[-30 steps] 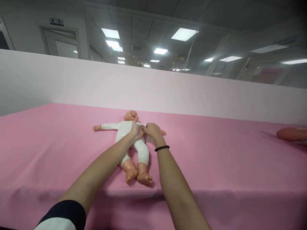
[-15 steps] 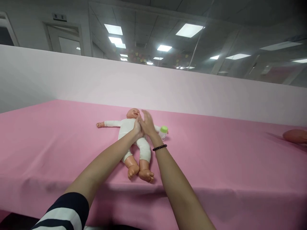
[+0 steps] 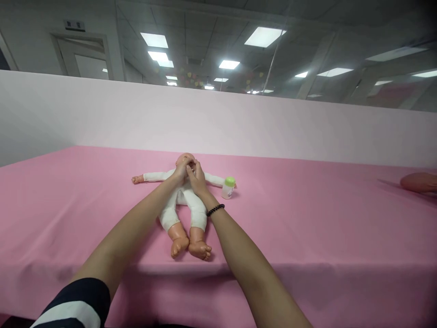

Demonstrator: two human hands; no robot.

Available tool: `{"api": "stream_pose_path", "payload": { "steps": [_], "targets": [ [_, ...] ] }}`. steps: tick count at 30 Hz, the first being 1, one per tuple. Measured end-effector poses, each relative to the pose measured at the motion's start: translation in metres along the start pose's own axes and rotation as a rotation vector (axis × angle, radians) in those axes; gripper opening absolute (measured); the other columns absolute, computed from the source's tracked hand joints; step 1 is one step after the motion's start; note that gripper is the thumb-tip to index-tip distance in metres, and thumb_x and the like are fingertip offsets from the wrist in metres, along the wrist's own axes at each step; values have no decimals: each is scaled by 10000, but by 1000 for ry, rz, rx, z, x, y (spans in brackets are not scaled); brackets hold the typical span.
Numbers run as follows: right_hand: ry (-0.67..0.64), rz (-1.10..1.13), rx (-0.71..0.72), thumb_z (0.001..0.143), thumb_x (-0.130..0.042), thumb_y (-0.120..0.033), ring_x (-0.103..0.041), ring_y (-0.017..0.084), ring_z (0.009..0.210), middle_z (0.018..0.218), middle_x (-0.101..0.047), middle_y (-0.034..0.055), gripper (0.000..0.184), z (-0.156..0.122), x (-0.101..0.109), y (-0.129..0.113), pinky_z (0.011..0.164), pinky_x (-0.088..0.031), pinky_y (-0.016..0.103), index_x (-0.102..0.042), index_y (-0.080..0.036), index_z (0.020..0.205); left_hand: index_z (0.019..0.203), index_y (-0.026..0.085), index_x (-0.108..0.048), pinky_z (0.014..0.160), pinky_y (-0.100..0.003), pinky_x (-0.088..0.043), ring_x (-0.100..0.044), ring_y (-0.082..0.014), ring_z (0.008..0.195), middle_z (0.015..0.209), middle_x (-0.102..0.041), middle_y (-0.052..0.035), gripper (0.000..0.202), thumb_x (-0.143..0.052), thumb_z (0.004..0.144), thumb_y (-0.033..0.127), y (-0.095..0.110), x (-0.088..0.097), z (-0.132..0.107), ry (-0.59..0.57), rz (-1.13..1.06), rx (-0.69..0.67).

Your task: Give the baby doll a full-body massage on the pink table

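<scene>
A baby doll [image 3: 186, 205] in a white suit lies on its back on the pink table cover [image 3: 307, 218], arms spread, bare feet toward me. Both my hands rest on its upper chest and chin. My left hand [image 3: 180, 170] touches the doll's neck and face from the left. My right hand [image 3: 195, 176], with a black bead bracelet on the wrist, lies against the chest next to it, fingers reaching to the face. A small white bottle with a green cap [image 3: 228, 187] stands by the doll's outstretched arm, free of my hands.
A pale partition wall [image 3: 273, 127] runs behind the table. A pinkish rounded object [image 3: 419, 182] lies at the far right edge. The table's front edge drops off just below the doll's feet.
My right hand let go of the small bottle, which now stands beside the doll, and moved onto the doll's chest. Both hands shifted up toward the doll's face.
</scene>
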State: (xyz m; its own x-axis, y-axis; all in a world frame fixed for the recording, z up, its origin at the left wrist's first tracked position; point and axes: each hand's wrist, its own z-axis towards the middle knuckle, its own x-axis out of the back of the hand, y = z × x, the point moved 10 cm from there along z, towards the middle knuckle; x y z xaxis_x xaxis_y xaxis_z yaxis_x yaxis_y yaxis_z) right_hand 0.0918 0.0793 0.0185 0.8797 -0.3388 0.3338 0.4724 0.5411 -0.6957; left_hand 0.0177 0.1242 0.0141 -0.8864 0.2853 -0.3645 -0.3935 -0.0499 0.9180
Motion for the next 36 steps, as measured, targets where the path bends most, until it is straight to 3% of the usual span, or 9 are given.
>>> {"api": "stream_pose_path", "payload": {
  "steps": [5, 8, 12, 15, 19, 21, 27, 31, 36],
  "targets": [
    [-88, -161, -49, 984, -512, -254, -668, 203, 1083, 1115, -714, 92, 173, -3, -6, 4, 1007, -527, 325, -673, -198, 957, 632, 196, -698, 911, -337, -530, -692, -269, 900, 636, -640, -44, 310, -687, 892, 364, 12, 47, -10, -136, 843, -242],
    [-219, -216, -21, 915, -575, -210, -643, 207, 1060, 982, -691, 61, 140, -6, -19, 7, 1041, -495, 333, -629, -203, 786, 807, 239, -796, 1146, -390, -440, -652, -325, 1258, 915, -786, -65, 167, -703, 886, 354, -2, 65, -19, -207, 895, -218],
    [-321, -217, -21, 945, -564, -268, -607, 217, 1201, 1223, -654, 89, 157, -11, -26, 18, 1142, -446, 382, -692, -189, 989, 1161, 303, -786, 1331, -486, -166, -337, -283, 1615, 1495, -667, -45, 280, -698, 897, 331, -17, 68, -19, -239, 764, -173],
    [-418, -287, -88, 1002, -529, -339, -469, 250, 1466, 1531, -534, 119, 361, -15, -30, 30, 1277, -302, 467, -668, -209, 1309, 1275, 265, -731, 1340, -504, -99, -260, -270, 1648, 1637, -528, -89, 370, -645, 917, 307, -23, 65, -15, -228, 839, -179],
    [-469, -412, -280, 1060, -468, -471, -128, 288, 1671, 1787, -211, 107, 643, -19, -26, 45, 1337, -84, 567, -398, -235, 1654, 1228, 182, -718, 1345, -477, -56, -165, -298, 1671, 1691, -437, -156, 381, -686, 860, 277, -22, 74, -13, -118, 817, -146],
    [-431, -444, -322, 1061, -464, -476, -174, 294, 1664, 1783, -220, 127, 671, -21, -20, 44, 1335, -145, 533, -386, -197, 1666, 1130, 190, -734, 1347, -482, -59, -171, -323, 1668, 1666, -478, -144, 318, -725, 825, 280, -18, 76, -17, -85, 777, -138],
    [-166, -492, -195, 1023, -477, -269, -695, 250, 1199, 1270, -761, 140, 365, -20, 5, 14, 1096, -485, 349, -777, -140, 1186, 933, 211, -793, 1341, -418, -214, -464, -323, 1532, 1421, -698, -119, 177, -692, 789, 189, 2, 41, -43, -284, 760, -340],
    [-200, -359, -118, 1001, -487, -190, -699, 207, 1195, 1261, -776, 88, 347, -21, 1, 3, 1089, -495, 313, -779, -170, 1188, 1094, 244, -815, 1310, -453, -297, -538, -315, 1467, 1376, -730, -77, 331, -714, 780, 229, 1, 39, -51, -306, 642, -297],
    [-308, -257, -65, 1004, -500, -240, -614, 183, 1340, 1437, -686, 87, 389, -21, -9, 3, 1180, -429, 318, -688, -168, 1337, 1142, 258, -799, 1345, -443, -174, -433, -302, 1557, 1476, -677, -59, 341, -725, 809, 265, -3, 40, -46, -329, 670, -251]
  ]
}}
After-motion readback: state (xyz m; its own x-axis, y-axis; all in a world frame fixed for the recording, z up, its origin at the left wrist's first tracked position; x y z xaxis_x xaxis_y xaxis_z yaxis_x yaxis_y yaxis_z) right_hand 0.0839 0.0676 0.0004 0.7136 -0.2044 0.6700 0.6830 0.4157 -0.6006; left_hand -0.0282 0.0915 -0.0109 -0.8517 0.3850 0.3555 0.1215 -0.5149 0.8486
